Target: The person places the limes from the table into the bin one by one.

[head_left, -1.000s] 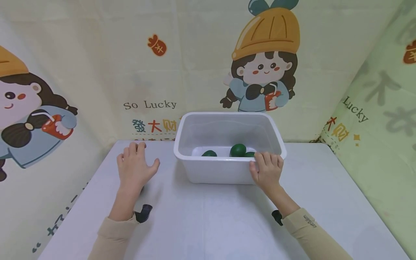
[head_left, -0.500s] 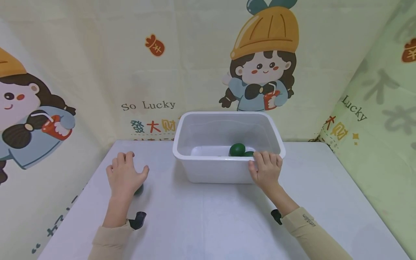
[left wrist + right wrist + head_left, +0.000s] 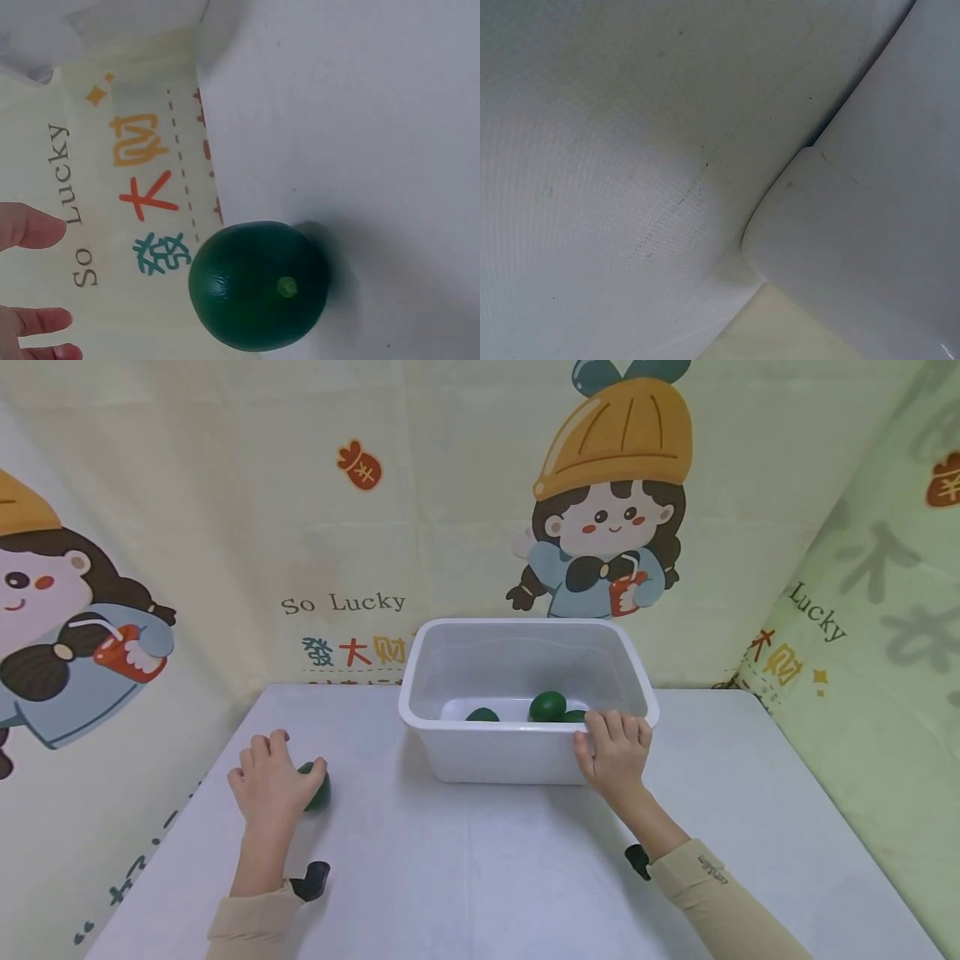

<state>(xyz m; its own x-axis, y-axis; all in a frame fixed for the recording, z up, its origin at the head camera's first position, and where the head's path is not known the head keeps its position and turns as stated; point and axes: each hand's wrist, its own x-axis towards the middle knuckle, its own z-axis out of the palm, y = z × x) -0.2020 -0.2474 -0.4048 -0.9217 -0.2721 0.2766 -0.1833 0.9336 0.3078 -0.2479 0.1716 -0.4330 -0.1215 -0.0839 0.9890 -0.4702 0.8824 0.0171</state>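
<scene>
On the left part of the table, my left hand (image 3: 272, 781) hovers with fingers spread and loosely bent. A dark green lime-like fruit (image 3: 318, 789) lies just right of it, partly hidden by the thumb. In the left wrist view that fruit (image 3: 259, 289) is round and glossy with a pale stem spot, apart from the fingertips (image 3: 41, 226). My right hand (image 3: 618, 756) grips the near rim of a white plastic bin (image 3: 502, 756) at its right corner. Inside the bin sit green fruits (image 3: 548, 706), some partly hidden by the near wall.
The white table (image 3: 480, 868) meets a printed cloth backdrop (image 3: 457, 527) behind the bin and at both sides. In the right wrist view, the bin's smooth outer wall (image 3: 870, 217) fills the right side.
My left hand has moved left and nearer to me, and the fruit beside it has come into view from behind the wrist. The right hand stays on the bin's rim.
</scene>
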